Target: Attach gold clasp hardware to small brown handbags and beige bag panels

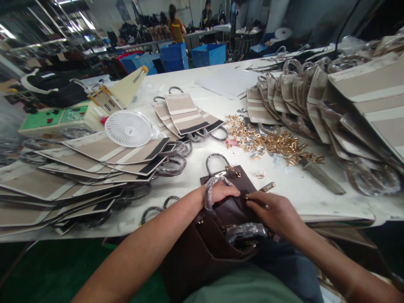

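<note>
A dark brown handbag (202, 246) rests at the table's front edge, close to my body, with handles wrapped in clear plastic. My left hand (222, 192) passes through one wrapped handle (208, 195) and is closed on the bag's dark brown panel (249, 181), which lies on the table. At the panel's right side, my right hand (276, 210) pinches a small gold metal fitting (246, 198) between thumb and fingertips. Just beyond that hand lies a gold-coloured metal strip (269, 187). Gold hardware (232, 170) also shows on the panel.
Loose gold fittings (284, 145) lie heaped beyond my hands, near a grey-handled tool (325, 176). Stacked beige bag panels (78, 158) cover the left side, under a white fan (128, 129). More panels (287, 92) stand at right. Two people work near blue bins (208, 54).
</note>
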A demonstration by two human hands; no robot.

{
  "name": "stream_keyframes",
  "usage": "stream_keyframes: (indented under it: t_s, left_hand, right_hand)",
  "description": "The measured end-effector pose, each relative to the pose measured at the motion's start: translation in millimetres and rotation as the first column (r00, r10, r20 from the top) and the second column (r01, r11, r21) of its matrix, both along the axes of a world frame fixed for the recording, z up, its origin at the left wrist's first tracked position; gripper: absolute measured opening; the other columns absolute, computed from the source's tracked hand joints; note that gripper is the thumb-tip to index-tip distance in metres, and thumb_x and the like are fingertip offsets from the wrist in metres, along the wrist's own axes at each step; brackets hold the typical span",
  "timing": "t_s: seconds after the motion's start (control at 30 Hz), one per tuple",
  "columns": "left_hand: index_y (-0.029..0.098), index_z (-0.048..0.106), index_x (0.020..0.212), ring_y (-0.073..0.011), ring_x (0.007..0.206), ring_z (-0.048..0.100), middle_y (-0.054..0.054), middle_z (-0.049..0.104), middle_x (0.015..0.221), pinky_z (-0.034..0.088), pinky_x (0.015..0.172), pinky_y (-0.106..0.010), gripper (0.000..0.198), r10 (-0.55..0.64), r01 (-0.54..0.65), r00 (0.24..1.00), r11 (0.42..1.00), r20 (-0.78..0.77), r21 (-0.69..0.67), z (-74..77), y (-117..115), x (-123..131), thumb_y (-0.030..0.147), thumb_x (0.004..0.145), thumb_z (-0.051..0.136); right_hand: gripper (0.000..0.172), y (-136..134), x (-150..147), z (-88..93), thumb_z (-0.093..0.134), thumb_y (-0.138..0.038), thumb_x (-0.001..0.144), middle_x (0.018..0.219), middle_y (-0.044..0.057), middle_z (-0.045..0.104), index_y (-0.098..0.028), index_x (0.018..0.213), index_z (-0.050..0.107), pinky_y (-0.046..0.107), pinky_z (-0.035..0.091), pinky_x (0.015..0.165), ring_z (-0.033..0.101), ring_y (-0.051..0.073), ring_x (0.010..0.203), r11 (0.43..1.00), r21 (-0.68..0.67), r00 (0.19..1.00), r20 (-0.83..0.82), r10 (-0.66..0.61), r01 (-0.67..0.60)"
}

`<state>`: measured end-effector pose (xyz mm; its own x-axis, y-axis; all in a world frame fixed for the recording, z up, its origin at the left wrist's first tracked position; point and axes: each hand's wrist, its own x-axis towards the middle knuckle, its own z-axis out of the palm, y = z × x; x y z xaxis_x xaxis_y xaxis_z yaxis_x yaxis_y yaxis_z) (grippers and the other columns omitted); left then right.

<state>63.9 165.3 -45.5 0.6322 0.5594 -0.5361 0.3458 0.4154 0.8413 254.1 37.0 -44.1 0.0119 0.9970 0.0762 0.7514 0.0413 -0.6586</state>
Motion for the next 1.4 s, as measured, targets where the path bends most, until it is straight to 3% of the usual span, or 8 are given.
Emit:
stream_keyframes:
  t_s: [0.4,0.73,0.93,1.1,1.17,1.27,1.33,1.4]
  left_hand:
    - [0.018,0.075,0.076,-0.0167,0.070,0.064,0.002,0.070,0.070,0.052,0.071,-0.028,0.016,-0.118,0.123,0.992,0.979,-0.045,0.162,-0.9,2,-1,0.033,0.071,0.071]
    - [0.017,0.079,0.092,-0.0191,0.081,0.069,-0.002,0.077,0.085,0.054,0.079,-0.028,0.025,-0.230,0.232,0.972,0.914,-0.047,0.332,13.9,4,-5,0.037,0.080,0.070]
    - [0.017,0.079,0.086,-0.0160,0.074,0.065,0.001,0.073,0.074,0.048,0.072,-0.025,0.014,-0.345,0.359,0.931,0.806,-0.120,0.470,27.8,10,-2,0.027,0.083,0.069]
    - [0.021,0.080,0.100,-0.0215,0.087,0.072,-0.002,0.080,0.092,0.050,0.078,-0.027,0.030,-0.379,0.442,0.895,0.668,-0.238,0.599,66.8,32,-19,0.035,0.074,0.085]
    - [0.022,0.078,0.112,-0.0220,0.087,0.074,-0.003,0.081,0.095,0.053,0.079,-0.028,0.036,-0.259,0.383,0.924,0.656,-0.283,0.650,87.8,27,-44,0.034,0.078,0.082]
    - [0.023,0.073,0.121,-0.0202,0.092,0.073,-0.005,0.079,0.107,0.056,0.086,-0.031,0.034,0.246,-0.030,0.960,0.563,-0.133,0.826,102.0,-17,-99,0.036,0.091,0.069]
    - [0.020,0.071,0.114,-0.0208,0.092,0.072,-0.006,0.076,0.106,0.058,0.086,-0.032,0.035,0.651,-0.387,0.754,0.325,0.093,0.863,89.2,-66,-142,0.046,0.091,0.070]
    - [0.020,0.068,0.111,-0.0213,0.091,0.069,-0.005,0.072,0.104,0.057,0.085,-0.034,0.046,0.882,-0.556,0.440,0.121,0.167,0.823,58.9,-121,-182,0.052,0.081,0.080]
  right_hand:
    - [0.023,11,-3,-0.6,0.058,-0.027,0.098,0.103,0.001,0.081,-0.029,0.107,0.079,0.035,0.055,0.077,0.076,0.026,0.089,0.991,-0.045,0.976,0.171,0.133,-0.127]
    - [0.034,8,3,15.6,0.070,-0.045,0.085,0.068,-0.004,0.071,-0.024,0.112,0.070,0.030,0.048,0.060,0.065,0.019,0.061,0.942,-0.333,0.920,-0.355,-0.164,0.040]
    - [0.028,22,-4,1.3,0.075,-0.044,0.080,0.056,-0.007,0.064,-0.025,0.097,0.064,0.029,0.039,0.055,0.061,0.017,0.053,0.941,-0.323,0.944,-0.265,-0.195,0.104]
    - [0.031,6,6,23.0,0.067,-0.054,0.088,0.067,-0.001,0.071,-0.023,0.090,0.068,0.029,0.047,0.060,0.066,0.020,0.063,0.967,-0.252,0.905,-0.399,-0.149,0.048]
    - [0.034,-17,15,30.3,0.066,-0.057,0.091,0.077,0.002,0.074,-0.023,0.087,0.070,0.030,0.052,0.066,0.070,0.022,0.072,0.983,-0.154,0.909,-0.389,-0.150,0.096]
    - [0.033,-60,27,18.0,0.073,-0.056,0.090,0.096,0.004,0.077,-0.026,0.100,0.073,0.032,0.057,0.080,0.073,0.026,0.090,0.995,0.008,0.935,-0.344,-0.088,0.096]
    - [0.044,-85,31,-4.4,0.077,-0.060,0.086,0.111,0.006,0.076,-0.028,0.115,0.072,0.037,0.058,0.090,0.073,0.030,0.101,0.988,0.090,0.952,-0.289,-0.098,0.129]
    - [0.059,-100,32,-29.4,0.078,-0.065,0.083,0.123,0.008,0.072,-0.029,0.128,0.067,0.041,0.056,0.097,0.070,0.032,0.110,0.969,0.151,0.963,-0.217,-0.161,0.196]
